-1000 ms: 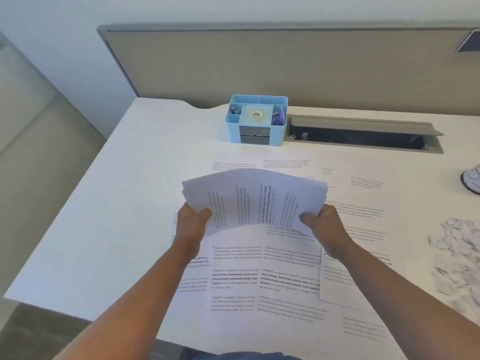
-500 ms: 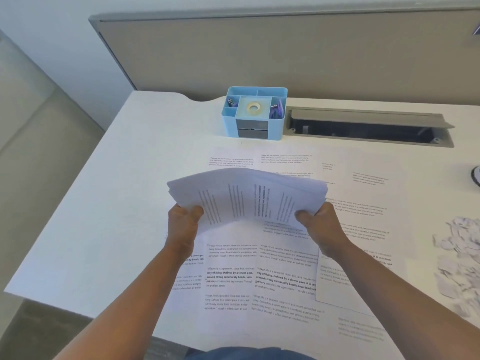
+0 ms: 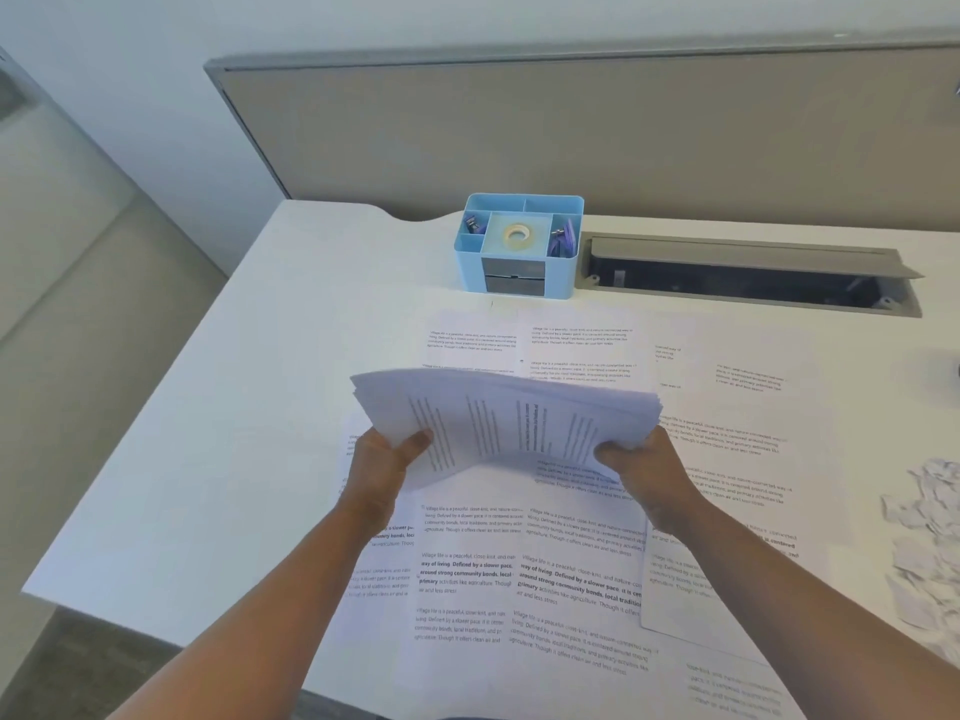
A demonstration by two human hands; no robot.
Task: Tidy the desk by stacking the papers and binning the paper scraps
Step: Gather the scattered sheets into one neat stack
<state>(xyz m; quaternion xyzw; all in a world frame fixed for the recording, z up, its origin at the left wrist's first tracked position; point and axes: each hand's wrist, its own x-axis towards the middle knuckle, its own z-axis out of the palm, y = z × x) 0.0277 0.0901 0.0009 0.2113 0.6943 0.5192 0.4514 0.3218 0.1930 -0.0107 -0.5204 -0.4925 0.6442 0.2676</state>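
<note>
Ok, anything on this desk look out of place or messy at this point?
Yes. Torn paper scraps lie heaped at the desk's right edge, unbinned. Loose printed sheets overlap askew across the desk. The held stack, gripped by the left hand and right hand, has fanned, uneven edges.

A sheaf of printed papers (image 3: 506, 423) was raised and bowed above loose printed sheets (image 3: 524, 579) spread flat; torn white scraps (image 3: 927, 537) lay heaped far right.
</note>
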